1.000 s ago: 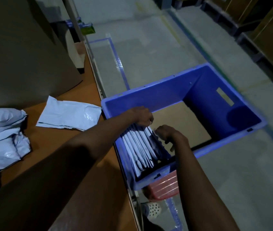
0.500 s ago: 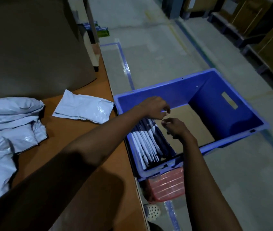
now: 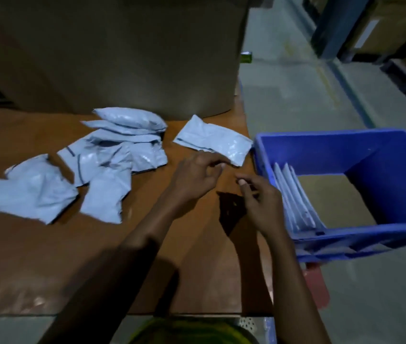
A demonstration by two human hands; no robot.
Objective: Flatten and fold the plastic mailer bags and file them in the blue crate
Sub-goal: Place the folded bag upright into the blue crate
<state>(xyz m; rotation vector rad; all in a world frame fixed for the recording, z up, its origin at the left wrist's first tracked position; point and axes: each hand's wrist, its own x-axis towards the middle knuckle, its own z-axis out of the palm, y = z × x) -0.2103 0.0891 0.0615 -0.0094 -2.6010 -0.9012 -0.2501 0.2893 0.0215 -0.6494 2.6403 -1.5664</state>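
Mailer bags (image 3: 293, 194), folded, stand filed at blue crate's (image 3: 321, 147) table-side end beside cardboard liner (image 3: 333, 202); loose mailers (image 3: 102, 170) strewn on table (image 3: 35, 249). Left hand (image 3: 197, 175), right hand (image 3: 259, 197) empty, fingers loosely curled. Crate's far side cropped.

We see pale grey-blue mailer bags (image 3: 112, 155), some edged with a thin dark line, on our orange-brown table (image 3: 48, 256), a bright blue crate (image 3: 321, 150) floored with tan cardboard (image 3: 333, 199), and a dull brown box (image 3: 122, 58).

Free tabletop (image 3: 35, 256) in front; cardboard box (image 3: 122, 53) blocks rear; blue crate (image 3: 321, 139) wall right.
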